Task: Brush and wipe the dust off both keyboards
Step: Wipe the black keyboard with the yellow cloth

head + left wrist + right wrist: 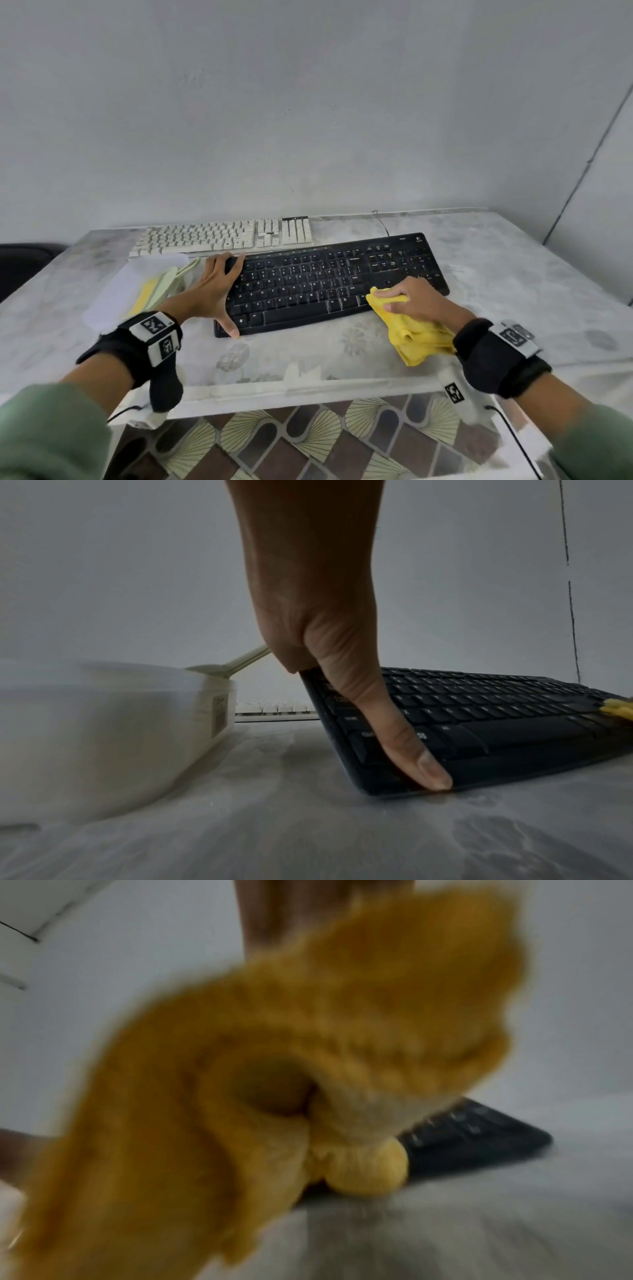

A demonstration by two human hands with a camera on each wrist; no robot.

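Observation:
A black keyboard point(335, 281) lies across the middle of the table, and a white keyboard point(222, 236) sits behind it to the left. My left hand point(215, 291) spans the black keyboard's left end with fingers spread. Its thumb point(394, 737) presses the front left corner of the black keyboard point(496, 710). My right hand point(407, 298) grips a bunched yellow cloth point(418, 335) on the keys at the front right. In the right wrist view the blurred yellow cloth point(308, 1069) fills most of the frame, with the black keyboard point(472, 1139) behind it.
A translucent plastic container point(113, 301) stands left of the black keyboard, with a pale green brush handle point(171, 277) sticking out. A thin cable point(383, 222) runs off the back of the table. The wall is close behind, and the table's front edge point(308, 390) is near my wrists.

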